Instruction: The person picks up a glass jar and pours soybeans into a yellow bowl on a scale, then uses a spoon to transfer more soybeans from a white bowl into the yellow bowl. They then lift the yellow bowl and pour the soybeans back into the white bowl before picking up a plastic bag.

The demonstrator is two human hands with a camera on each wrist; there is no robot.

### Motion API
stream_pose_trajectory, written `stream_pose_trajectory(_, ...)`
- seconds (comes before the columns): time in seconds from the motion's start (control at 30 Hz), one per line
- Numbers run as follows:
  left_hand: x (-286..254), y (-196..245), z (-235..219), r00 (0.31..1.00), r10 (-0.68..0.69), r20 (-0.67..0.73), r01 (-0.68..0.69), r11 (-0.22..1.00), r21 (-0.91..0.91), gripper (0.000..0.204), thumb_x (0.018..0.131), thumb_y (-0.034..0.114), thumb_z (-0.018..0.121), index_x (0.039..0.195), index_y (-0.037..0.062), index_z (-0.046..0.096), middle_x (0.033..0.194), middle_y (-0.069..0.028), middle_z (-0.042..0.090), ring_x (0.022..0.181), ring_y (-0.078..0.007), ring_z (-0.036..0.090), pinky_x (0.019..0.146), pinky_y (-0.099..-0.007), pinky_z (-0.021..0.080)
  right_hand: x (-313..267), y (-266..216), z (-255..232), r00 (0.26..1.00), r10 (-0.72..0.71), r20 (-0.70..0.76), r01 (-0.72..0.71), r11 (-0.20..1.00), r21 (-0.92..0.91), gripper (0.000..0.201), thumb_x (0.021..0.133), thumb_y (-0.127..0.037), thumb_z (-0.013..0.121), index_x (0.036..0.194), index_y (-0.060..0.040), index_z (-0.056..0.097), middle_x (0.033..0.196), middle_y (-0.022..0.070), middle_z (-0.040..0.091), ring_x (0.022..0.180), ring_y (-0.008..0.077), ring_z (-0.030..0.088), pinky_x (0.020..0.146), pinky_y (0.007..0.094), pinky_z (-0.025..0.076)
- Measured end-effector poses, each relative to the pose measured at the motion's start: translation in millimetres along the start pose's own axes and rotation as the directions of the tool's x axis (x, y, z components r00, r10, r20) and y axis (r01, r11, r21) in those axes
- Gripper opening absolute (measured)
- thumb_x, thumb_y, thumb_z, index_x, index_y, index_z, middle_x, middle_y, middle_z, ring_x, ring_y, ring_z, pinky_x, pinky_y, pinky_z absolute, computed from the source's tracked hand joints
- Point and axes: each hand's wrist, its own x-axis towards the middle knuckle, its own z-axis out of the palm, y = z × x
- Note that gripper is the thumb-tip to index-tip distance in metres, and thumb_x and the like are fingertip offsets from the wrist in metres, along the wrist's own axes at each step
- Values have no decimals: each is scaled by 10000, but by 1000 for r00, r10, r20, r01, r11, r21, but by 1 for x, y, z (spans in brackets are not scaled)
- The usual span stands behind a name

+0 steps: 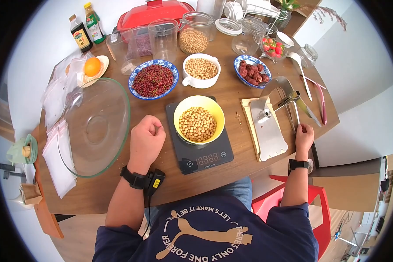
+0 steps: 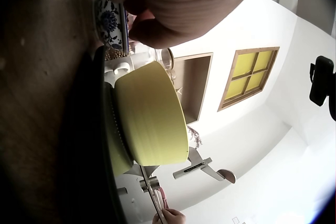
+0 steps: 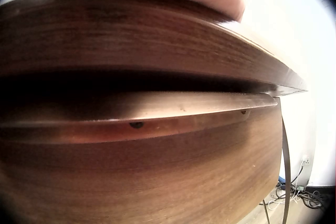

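Note:
My left hand (image 1: 147,136) rests as a closed fist on the wooden table (image 1: 231,94), just left of a black kitchen scale (image 1: 205,158). On the scale stands a yellow bowl (image 1: 179,114) filled with pale round beans. The left wrist view shows the curled fingers (image 2: 173,3) above that bowl (image 2: 152,116). My right hand (image 1: 304,134) sits at the table's right edge, fingers curled at the end of the thin lever handle (image 1: 296,114) of a metal slicer (image 1: 270,131) on a wooden board. The right wrist view shows only the table edge (image 3: 147,50) from below.
Behind the scale stand a blue-rimmed bowl of red beans (image 1: 153,80), a white cup of soybeans (image 1: 201,69) and a blue bowl of red dates (image 1: 253,72). A big glass lid (image 1: 96,126) and plastic bags lie at left. Jars, bottles, an orange (image 1: 92,66) and spoons line the back.

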Motion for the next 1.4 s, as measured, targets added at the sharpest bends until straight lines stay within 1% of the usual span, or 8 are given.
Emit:
stream_pose_trajectory(0.83,0,-2,1,1000,-5,6,5,1000,-21,81,763,-17,611,790,24,546,508,-36,446,449,-126,418,465,-304,351,1,2,1,1000,-6,-9,6,1000,-7,87,799,-112,668,823,-30,684,773,99,617,701,243,610,681,343,497)
stream_pose_trajectory(0.93,0,-2,0,1000,5,19,-5,1000,-4,86,754,-23,605,795,22,545,509,-44,446,449,-139,421,468,-309,354,0,4,1,1000,-24,-20,25,1000,15,109,810,-122,684,852,-22,691,779,72,641,696,188,615,671,304,496)
stream_pose_trajectory(1.03,0,-4,-1,999,39,8,-39,999,4,85,746,-30,588,801,18,543,514,-53,455,451,-148,427,472,-311,359,4,22,4,981,193,15,-188,928,322,155,841,-138,692,910,1,694,818,34,666,723,116,606,675,262,490)
stream_pose_trajectory(1.13,-1,-2,-2,1000,17,19,-16,999,-36,80,744,-32,569,802,14,540,520,-60,470,456,-150,436,474,-311,363,6,31,-3,958,282,60,-267,788,555,206,871,-149,684,972,30,684,859,17,667,764,77,584,692,240,483)
stream_pose_trajectory(1.17,-1,-3,-2,1000,0,30,1,999,-43,79,744,-32,566,803,14,540,522,-62,474,458,-151,441,474,-312,364,5,35,-4,943,325,72,-310,776,549,202,881,-155,664,1001,7,685,859,-5,643,696,71,526,610,221,432)
stream_pose_trajectory(1.23,-1,-4,-2,998,-31,48,34,998,-58,76,746,-30,559,805,13,540,525,-66,481,460,-152,449,475,-312,365,-3,37,-8,946,322,45,-289,770,569,203,882,-161,667,999,4,682,855,-2,636,691,59,510,600,208,407)
stream_pose_trajectory(1.33,-2,-5,-2,996,-64,58,69,995,-79,93,763,-52,555,832,11,550,549,4,412,514,-68,385,499,-254,339,-16,6,-33,960,278,-28,-212,792,573,183,900,-145,651,999,7,672,845,-7,620,703,48,503,609,193,393)
stream_pose_trajectory(1.4,-1,-4,-3,999,-37,33,39,998,-40,84,758,-22,579,832,13,562,536,-51,473,479,-137,444,483,-303,364,-22,-5,-48,974,210,-82,-127,812,569,167,907,-124,641,999,12,670,842,-10,618,709,50,505,613,194,394)
